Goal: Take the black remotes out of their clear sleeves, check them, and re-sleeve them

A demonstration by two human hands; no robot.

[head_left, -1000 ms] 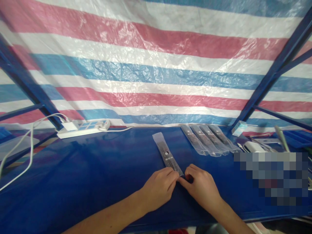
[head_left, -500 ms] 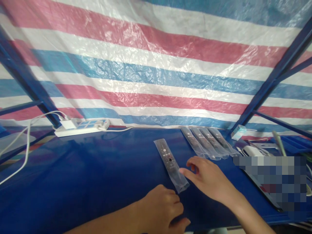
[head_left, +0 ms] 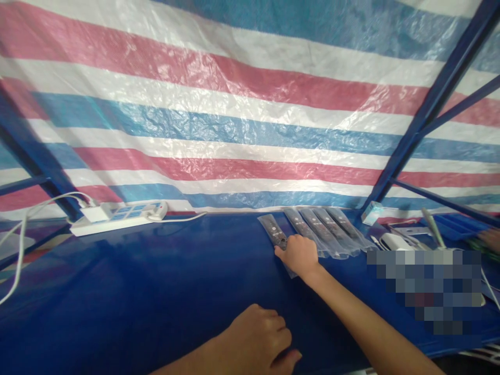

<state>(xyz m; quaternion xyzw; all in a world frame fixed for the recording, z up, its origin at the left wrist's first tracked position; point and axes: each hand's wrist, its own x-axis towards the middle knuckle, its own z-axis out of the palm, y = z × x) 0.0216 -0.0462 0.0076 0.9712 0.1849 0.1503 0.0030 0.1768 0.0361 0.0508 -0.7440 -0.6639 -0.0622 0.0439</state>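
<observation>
A black remote control in a clear plastic sleeve (head_left: pixel 276 234) lies on the blue table (head_left: pixel 164 281). My right hand (head_left: pixel 300 255) grips its middle from above, the thumb on the left side and the fingers curled over it. Just to the right, several more sleeved remotes (head_left: pixel 332 226) lie side by side near the back edge. My left hand (head_left: pixel 263 336) rests near the front edge, fingers loosely curled with the thumb apart, holding nothing visible.
A white power strip (head_left: pixel 117 219) with plugs and cables stands at the back left. At the right are a small box (head_left: pixel 372 213), a white charger (head_left: pixel 394 241) and a blue tray (head_left: pixel 455 226). Another person's hand (head_left: pixel 491 238) shows at the right edge.
My right hand has taken hold of the sleeved remote and moved it back, closer to the row. My left hand has hardly moved. Another person's hand has appeared at the right edge.
</observation>
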